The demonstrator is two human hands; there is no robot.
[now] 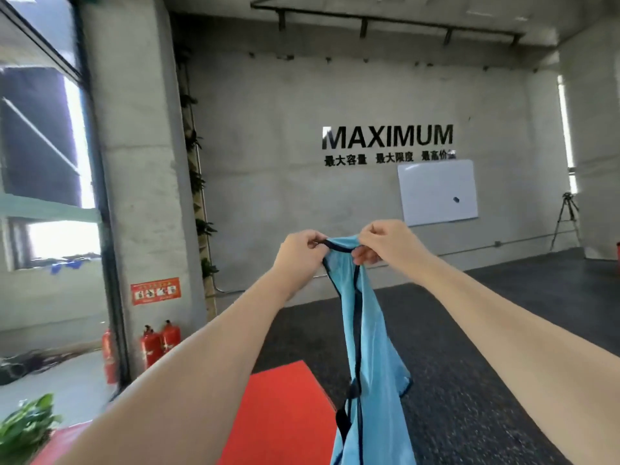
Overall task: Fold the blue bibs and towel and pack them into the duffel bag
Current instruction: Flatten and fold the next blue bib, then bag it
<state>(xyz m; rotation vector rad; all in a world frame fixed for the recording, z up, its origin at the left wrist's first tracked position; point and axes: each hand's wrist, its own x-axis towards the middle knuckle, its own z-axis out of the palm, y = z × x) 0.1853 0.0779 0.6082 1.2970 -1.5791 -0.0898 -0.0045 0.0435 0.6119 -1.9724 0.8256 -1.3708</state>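
Concrete wall ahead is lettered "MAXIMUM" (387,136), w/ a row of smaller characters beneath. A whiteboard (437,193) is hung just below and right of the lettering; a tripod (567,219) is stood near the right corner. At left, a concrete pillar (134,162) is seen beside a large window (43,129), w/ a red notice (155,290) stuck low on it. Red fire extinguishers (161,342) are grouped at the pillar's foot. A potted plant (27,424) is cropped at bottom left. A red mat (278,414) is laid on the dark floor (453,330), directly below the arms. Nothing is placed betw. the hands and the camera; the mat is partly covered by the hanging cloth.

The blue bib (365,347) is held up in mid-air at centre frame, well clear of the floor. Its long axis is kept approx. vertical: dark-trimmed top edge up, body draped straight down and out of frame at bottom. The top edge is stretched horiz. betw. both hands. It is pinched by the left hand (300,250) at the left end, fingers curled tight, and by the right hand (385,241) at the right end, thumb and forefinger pressed on the trim, other fingers curled in.
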